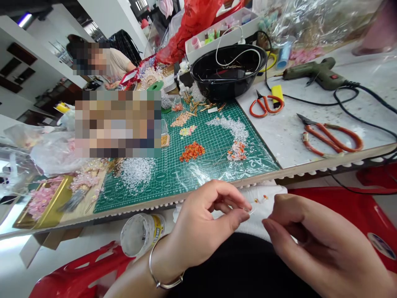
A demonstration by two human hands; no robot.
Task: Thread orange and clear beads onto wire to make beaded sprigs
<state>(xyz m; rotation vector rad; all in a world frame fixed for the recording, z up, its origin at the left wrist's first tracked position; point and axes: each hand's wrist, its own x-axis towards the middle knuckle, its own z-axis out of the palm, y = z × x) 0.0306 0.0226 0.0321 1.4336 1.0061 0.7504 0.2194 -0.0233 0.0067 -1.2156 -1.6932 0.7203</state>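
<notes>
Thin wire [252, 210]: report its position.

It sits directly between the two hands, its near end pinched in the left hand [201, 223]. Past the fingertips, small orange and yellow beads [260, 200] lie on or at the wire over a white cloth [263, 211]. Too small to tell whether they are strung.

State of the left hand?

Narrow pinch, thumb and forefinger closed on the wire, remaining fingers curled. A metal bangle [164, 269] circles the wrist.

And the right hand [310, 244]?

Narrow, fingers curled, tips just beside the wire. Cannot tell whether they grip it.

Anything near the hands?

Left of the left hand stands a clear plastic bottle [141, 234]. Ahead of both hands, beyond the workbench edge [186, 199], lies a green cutting mat [173, 182] bearing a heap of orange beads [192, 151]. Farther ahead and to the right of the right hand are orange-handled scissors [266, 105] and a hot glue gun [313, 74].
</notes>
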